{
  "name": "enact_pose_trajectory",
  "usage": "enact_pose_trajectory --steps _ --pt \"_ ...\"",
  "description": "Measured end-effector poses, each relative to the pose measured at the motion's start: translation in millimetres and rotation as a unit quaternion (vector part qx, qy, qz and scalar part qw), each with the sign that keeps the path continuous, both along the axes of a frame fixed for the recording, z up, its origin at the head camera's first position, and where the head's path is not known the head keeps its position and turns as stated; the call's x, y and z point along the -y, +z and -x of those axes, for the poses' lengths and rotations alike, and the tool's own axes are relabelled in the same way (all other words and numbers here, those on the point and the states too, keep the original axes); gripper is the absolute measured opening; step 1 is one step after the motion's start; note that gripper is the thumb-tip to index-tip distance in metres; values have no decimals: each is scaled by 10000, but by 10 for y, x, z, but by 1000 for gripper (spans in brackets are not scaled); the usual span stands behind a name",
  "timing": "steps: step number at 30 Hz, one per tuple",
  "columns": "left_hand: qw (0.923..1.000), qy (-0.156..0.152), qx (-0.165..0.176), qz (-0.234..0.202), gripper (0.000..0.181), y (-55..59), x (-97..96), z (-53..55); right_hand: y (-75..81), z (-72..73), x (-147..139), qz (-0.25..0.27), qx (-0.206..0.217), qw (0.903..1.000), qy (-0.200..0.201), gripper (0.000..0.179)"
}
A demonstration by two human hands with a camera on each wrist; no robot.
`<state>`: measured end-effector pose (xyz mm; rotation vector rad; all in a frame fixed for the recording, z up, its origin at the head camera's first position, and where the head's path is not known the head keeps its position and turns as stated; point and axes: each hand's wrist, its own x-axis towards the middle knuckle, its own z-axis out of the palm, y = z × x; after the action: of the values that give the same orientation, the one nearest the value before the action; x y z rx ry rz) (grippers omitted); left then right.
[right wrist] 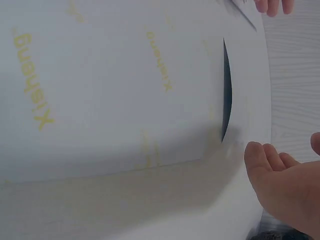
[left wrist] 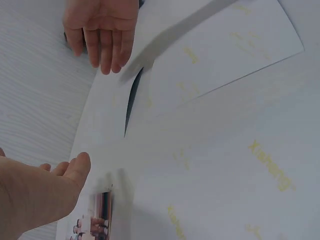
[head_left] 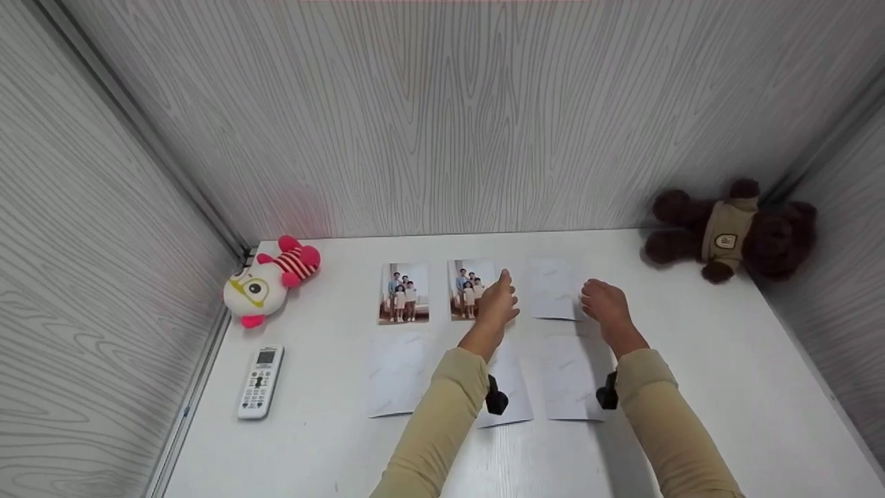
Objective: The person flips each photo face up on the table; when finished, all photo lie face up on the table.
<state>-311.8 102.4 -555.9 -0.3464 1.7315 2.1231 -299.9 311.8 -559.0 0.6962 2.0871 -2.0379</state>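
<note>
Clock positions are read from the middle of the two paper rows, 12 o'clock being toward the rear wall. At 10 o'clock, one plush doll lies with its head at the left edge of the tabletop. At 9 o'clock, one remote control lies face up, just inside that edge. A wide strip of tabletop separates both items from the rows, which hold three pieces each. The left column comprises the first of two photos, picture up, at 10 o'clock and the first of four white sheets at 8 o'clock. The middle column comprises the second photo near 12 o'clock and the second sheet at 6 o'clock, partly covered by the left sleeve. The left hand, at 1 o'clock, overlaps the second photo's right side; its fingers are extended, and contact cannot be determined. The right column comprises the third sheet at 2 o'clock and the fourth sheet at 4 o'clock. The right hand, at 2 o'clock, is just beside the third sheet's right edge, palm inward, fingers extended and unloaded. Beyond it, tabletop extends to the right wall. One plush bear obstructs the far corner at 2 o'clock.
</note>
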Motion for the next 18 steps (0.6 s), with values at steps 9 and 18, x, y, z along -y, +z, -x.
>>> enact_pose_trajectory --steps 9,18 --pt "9965 -422 469 -545 74 -86 -193 21 -78 28 -96 -228 273 9992 -160 57" --pt "9880 -191 1034 -1134 73 -158 -241 20 -115 4 -124 -160 424 9989 -79 43"
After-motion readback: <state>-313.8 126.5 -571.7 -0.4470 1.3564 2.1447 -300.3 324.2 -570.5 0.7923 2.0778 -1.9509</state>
